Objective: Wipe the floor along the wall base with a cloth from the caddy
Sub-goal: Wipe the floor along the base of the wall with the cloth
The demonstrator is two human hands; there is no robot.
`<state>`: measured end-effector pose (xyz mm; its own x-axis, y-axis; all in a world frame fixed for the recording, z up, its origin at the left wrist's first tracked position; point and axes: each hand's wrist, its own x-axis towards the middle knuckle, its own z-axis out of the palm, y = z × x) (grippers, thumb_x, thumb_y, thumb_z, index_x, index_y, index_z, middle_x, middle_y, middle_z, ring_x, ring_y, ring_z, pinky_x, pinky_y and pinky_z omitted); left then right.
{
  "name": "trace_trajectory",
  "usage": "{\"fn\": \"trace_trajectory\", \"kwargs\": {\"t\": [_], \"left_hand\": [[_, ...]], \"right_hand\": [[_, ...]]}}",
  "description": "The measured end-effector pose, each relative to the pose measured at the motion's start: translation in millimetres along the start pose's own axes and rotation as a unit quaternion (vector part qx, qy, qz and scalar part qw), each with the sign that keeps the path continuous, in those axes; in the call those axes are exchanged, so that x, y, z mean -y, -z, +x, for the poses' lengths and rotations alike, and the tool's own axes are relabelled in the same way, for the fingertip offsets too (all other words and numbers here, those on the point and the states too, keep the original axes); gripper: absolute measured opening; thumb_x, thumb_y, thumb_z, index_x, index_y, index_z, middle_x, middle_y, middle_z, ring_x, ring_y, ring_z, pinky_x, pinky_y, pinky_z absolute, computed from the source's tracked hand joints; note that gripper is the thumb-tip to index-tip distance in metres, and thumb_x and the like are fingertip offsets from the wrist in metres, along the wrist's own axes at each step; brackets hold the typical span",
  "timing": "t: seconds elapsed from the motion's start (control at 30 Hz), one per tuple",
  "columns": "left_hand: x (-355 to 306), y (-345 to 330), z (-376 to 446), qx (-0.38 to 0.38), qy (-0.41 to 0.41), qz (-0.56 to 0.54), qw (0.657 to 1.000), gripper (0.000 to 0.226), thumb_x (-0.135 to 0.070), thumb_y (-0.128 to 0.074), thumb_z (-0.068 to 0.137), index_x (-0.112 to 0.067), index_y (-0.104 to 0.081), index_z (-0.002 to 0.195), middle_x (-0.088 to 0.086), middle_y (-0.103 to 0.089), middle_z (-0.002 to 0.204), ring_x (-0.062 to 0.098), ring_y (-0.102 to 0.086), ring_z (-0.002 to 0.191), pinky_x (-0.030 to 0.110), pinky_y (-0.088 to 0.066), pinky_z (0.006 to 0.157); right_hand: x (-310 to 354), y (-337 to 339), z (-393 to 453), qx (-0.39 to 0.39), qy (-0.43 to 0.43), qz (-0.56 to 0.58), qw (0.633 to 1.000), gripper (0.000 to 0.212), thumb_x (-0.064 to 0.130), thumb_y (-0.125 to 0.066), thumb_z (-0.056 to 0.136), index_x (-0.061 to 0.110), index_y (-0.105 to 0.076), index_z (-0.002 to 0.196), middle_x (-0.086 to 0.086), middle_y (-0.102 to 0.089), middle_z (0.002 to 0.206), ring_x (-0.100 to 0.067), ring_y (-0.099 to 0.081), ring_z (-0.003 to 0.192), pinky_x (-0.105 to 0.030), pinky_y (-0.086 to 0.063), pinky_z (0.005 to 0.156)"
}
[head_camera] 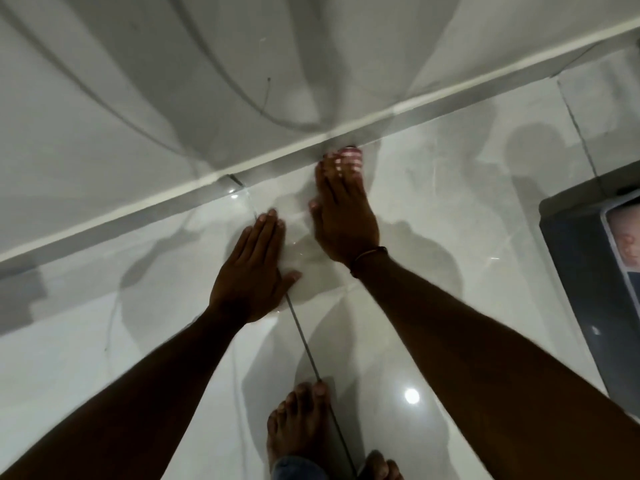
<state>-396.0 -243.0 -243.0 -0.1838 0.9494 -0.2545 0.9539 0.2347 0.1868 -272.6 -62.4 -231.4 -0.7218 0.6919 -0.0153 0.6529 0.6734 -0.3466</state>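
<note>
Keep right hand (pixel 341 216) flat, fingers pressing striped cloth (pixel 349 157) into skirting (pixel 180 188) along glossy floor tile (pixel 433 202), left hand (pixel 254 271) splayed empty nearby for balance; caddy (pixel 595 289) probably at right.

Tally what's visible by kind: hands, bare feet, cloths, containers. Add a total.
Hands: 2, left hand flat on the floor, right hand pressing the cloth at the wall base
Bare feet: 2, one foot, the other foot partly cut off at the bottom edge
Cloths: 1, pink-and-white cloth under the right fingertips
Containers: 1, dark caddy at the right edge
Total: 6
</note>
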Motion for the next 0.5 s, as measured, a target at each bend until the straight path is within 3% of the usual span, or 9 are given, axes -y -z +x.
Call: {"fn": "trace_trajectory", "kwargs": {"t": [0.13, 0.27, 0.4, 0.5], "left_hand": [[-2, 0, -4, 0.012, 0.015, -0.006, 1.000, 0.089, -0.062, -0.031, 0.103, -0.001, -0.012, 0.166, 0.020, -0.006, 0.175, 0.033, -0.003, 0.163, 0.047, -0.010, 0.133], [0, 3, -8, 0.010, 0.018, -0.015, 1.000, 0.083, -0.054, -0.034, 0.105, -0.002, -0.013, 0.166, 0.020, -0.008, 0.175, 0.033, -0.005, 0.163, 0.050, -0.016, 0.132], [0, 0, -5, 0.018, 0.022, 0.002, 1.000, 0.081, -0.056, -0.027, 0.106, -0.001, -0.015, 0.165, 0.022, -0.011, 0.174, 0.035, -0.007, 0.163, 0.052, -0.018, 0.131], [1, 1, 1, 0.008, 0.021, 0.012, 1.000, 0.084, -0.058, -0.028, 0.106, 0.001, -0.014, 0.165, 0.024, -0.010, 0.174, 0.037, -0.008, 0.162, 0.051, -0.015, 0.132]], "right_hand": [[0, -1, -8, 0.033, 0.058, -0.008, 0.998, 0.062, 0.035, -0.029, 0.108, 0.009, -0.033, 0.164, -0.013, -0.031, 0.173, -0.037, -0.027, 0.161, -0.052, -0.023, 0.133], [15, -2, -8, 0.035, 0.026, -0.019, 0.999, 0.062, 0.037, -0.031, 0.107, 0.010, -0.032, 0.164, -0.011, -0.032, 0.173, -0.038, -0.027, 0.160, -0.054, -0.024, 0.132], [29, -11, -17, 0.062, 0.165, -0.029, 0.984, 0.059, 0.036, -0.037, 0.109, 0.013, -0.036, 0.163, -0.007, -0.035, 0.172, -0.033, -0.028, 0.161, -0.051, -0.022, 0.133], [-8, 0, -23, 0.066, 0.184, -0.042, 0.980, 0.059, 0.032, -0.037, 0.108, 0.013, -0.034, 0.164, -0.009, -0.032, 0.173, -0.034, -0.025, 0.162, -0.052, -0.021, 0.134]]}}
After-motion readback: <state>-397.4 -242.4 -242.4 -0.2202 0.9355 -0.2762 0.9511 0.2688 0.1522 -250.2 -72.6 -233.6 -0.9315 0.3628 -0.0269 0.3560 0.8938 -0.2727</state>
